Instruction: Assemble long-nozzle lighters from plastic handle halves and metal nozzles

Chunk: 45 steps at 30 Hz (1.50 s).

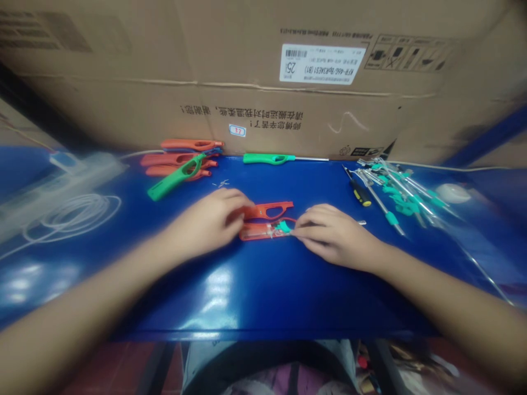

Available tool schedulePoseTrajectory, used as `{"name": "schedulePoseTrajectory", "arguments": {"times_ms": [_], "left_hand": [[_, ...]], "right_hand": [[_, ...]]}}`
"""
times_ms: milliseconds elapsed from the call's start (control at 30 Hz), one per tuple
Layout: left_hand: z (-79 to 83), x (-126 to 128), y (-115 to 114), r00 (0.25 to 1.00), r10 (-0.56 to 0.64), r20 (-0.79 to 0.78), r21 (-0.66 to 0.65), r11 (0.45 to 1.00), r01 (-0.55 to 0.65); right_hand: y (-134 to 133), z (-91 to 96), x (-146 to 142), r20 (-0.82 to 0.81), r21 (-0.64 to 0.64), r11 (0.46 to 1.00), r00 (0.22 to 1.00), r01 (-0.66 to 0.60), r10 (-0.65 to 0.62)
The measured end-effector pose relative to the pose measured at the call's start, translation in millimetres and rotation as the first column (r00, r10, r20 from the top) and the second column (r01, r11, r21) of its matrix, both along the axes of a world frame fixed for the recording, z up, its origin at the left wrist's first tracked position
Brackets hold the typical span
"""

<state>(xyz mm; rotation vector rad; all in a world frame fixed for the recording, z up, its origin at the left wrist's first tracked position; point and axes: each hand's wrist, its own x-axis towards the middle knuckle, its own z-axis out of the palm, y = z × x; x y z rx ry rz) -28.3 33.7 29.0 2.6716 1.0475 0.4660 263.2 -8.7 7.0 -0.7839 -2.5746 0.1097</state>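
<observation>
Two orange lighter-shell halves lie on the blue table [263, 285] in front of me. My left hand [208, 222] rests with curled fingers on the left end of the upper shell half [272, 209]. The lower shell half [263, 231] holds a teal trigger piece [283, 226] and small inner parts. My right hand [333, 233] pinches at the right end of that lower half, next to the teal piece, where a thin metal tube [361, 223] sticks out past the knuckles.
At back left lie several orange lighter shells [177, 160] and a green one [175, 178]. A finished green lighter [280, 159] lies by the cardboard box [263, 77]. A yellow-black screwdriver [359, 193] and teal-tipped metal tubes [395, 189] are right; coiled white tubing [74, 216] left.
</observation>
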Motion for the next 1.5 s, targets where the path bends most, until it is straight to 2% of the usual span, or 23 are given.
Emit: {"name": "schedulePoseTrajectory", "arguments": {"times_ms": [100, 200, 467, 633, 933, 1300, 1500], "left_hand": [[-1.0, 7, -7, 0.995, -0.076, 0.069, 0.049, 0.996, 0.073], [-5.6, 15, -17, 0.987, -0.144, 0.064, 0.065, 0.988, 0.140], [-17.4, 22, -27, 0.964, -0.262, 0.033, -0.011, 0.965, 0.263], [-19.4, 23, -26, 0.960, -0.281, 0.012, 0.012, 0.960, 0.281], [-21.4, 25, -25, 0.964, -0.262, 0.047, -0.023, 0.964, 0.263], [-22.8, 23, -25, 0.961, -0.276, 0.024, 0.004, 0.961, 0.276], [-19.2, 21, -25, 0.954, -0.280, 0.110, 0.004, 0.960, 0.281]], "right_hand": [[-1, -1.4, -2, -0.016, 0.007, 0.999, 0.999, 0.048, -0.048], [-2, -2.0, -6, -0.018, 0.007, 0.996, 0.996, 0.092, -0.092], [-2, -2.0, -9, -0.043, -0.053, 0.992, 0.992, 0.114, -0.116], [-1, -2.4, -9, -0.091, -0.097, 0.991, 0.991, 0.094, -0.103], [-6, 0.0, -7, 0.000, 0.010, 0.992, 0.992, 0.125, -0.125], [-10, 3.9, -7, -0.005, 0.008, 0.993, 0.993, 0.119, -0.119], [-7, 2.7, -7, -0.109, -0.032, 0.988, 0.982, 0.148, -0.151]]}}
